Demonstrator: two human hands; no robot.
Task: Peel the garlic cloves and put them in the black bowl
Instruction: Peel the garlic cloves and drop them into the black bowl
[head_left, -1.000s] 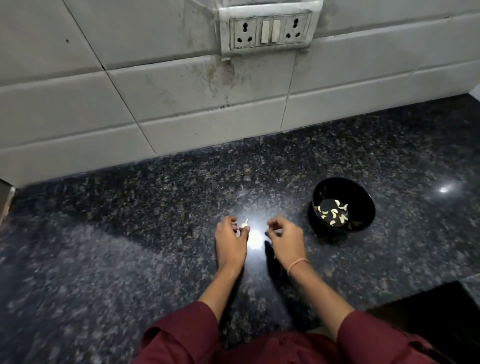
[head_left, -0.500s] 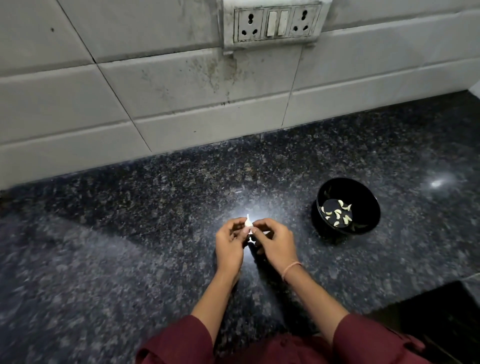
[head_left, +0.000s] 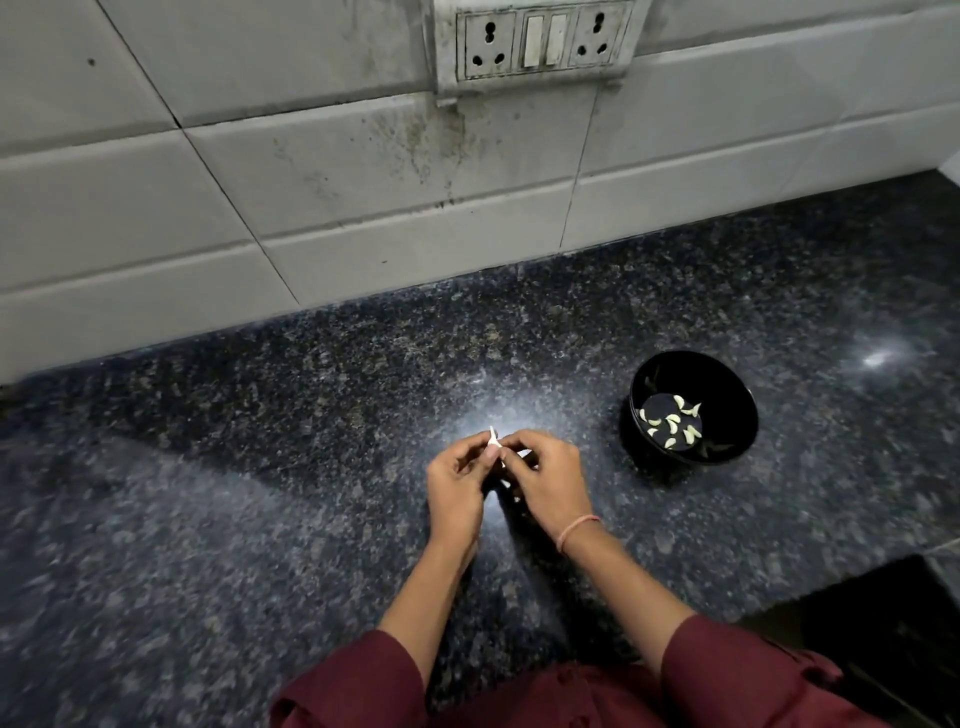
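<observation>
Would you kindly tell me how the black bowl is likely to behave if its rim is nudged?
The bowl is probably light, since it holds only a few cloves. Its base looks narrower than its rim, so a push at the rim might tip it. The counter shines as if polished, so the bowl may well slide.

Dressed in a dark maroon shirt (head_left: 561, 699), left sleeve (head_left: 353, 680) and right sleeve (head_left: 737, 670) bunched into loose folds near the elbows, forearms bare. Around the right wrist, a thin pinkish-orange band (head_left: 577, 531) (thread or cord, hard to tell).
</observation>
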